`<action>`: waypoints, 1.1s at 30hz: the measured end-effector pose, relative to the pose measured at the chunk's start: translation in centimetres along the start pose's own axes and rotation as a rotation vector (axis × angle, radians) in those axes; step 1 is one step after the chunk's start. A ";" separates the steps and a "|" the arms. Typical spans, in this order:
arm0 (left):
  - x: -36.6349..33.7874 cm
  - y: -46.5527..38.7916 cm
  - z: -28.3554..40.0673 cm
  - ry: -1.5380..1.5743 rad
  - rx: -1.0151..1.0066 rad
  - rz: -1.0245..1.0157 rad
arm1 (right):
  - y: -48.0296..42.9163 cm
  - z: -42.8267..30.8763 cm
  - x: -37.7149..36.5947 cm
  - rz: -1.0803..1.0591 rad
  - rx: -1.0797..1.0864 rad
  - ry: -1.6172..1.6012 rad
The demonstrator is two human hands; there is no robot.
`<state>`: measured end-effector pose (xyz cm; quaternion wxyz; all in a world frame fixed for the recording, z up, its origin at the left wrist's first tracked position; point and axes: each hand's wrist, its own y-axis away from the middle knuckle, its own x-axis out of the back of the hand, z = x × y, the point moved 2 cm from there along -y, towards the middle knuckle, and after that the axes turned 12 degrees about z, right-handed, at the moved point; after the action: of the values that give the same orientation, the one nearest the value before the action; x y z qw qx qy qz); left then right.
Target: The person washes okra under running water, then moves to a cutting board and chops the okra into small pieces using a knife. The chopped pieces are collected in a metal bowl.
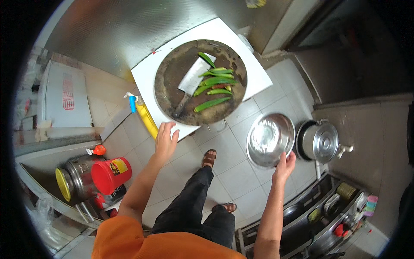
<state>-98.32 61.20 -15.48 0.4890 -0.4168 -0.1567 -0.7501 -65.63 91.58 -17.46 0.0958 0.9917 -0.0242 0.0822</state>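
By its near rim, my right hand (284,166) grips a shiny metal bowl (268,136), held out over the floor to the right with no food visible inside. My left hand (166,140) is empty, fingers apart, near the front corner of a white table (145,73). On that table sits a round, dark-stained chopping block (171,74). A cleaver (195,76) lies across the block, its handle towards me. Several green okra pods (216,81) rest to the right of the blade, and one pod (206,59) lies on the blade's far end.
At right stands a lidded metal pot (325,142), above a long sink (318,207) holding dishes. A red bucket (111,174) and a metal container with a yellow lid (63,184) stand at left. A yellow bottle (147,119) with a blue trigger is beside the table. Grey tiles (233,168) cover the floor.
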 end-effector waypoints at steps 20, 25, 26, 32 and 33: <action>-0.4 -1.7 -5.0 -0.297 0.271 -0.285 | -15.2 -7.3 -38.0 -0.486 -0.187 0.049; 0.8 2.5 -3.2 -0.037 0.570 0.001 | -14.4 -7.8 -46.6 -0.591 -0.173 0.152; 0.9 2.8 -2.7 0.005 0.563 0.045 | -13.7 -8.0 -48.3 -0.606 -0.175 0.146; -0.5 3.8 -1.5 0.315 0.877 0.102 | -6.9 -7.9 -55.0 -0.727 -0.205 0.158; -0.9 3.9 -1.5 0.360 0.909 0.127 | -5.6 -7.5 -55.6 -0.787 -0.191 0.171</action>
<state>-95.50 58.95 -17.72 0.6854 -0.0340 -0.3554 -0.6346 -121.26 100.37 -20.55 0.2135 0.9014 0.3576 0.1188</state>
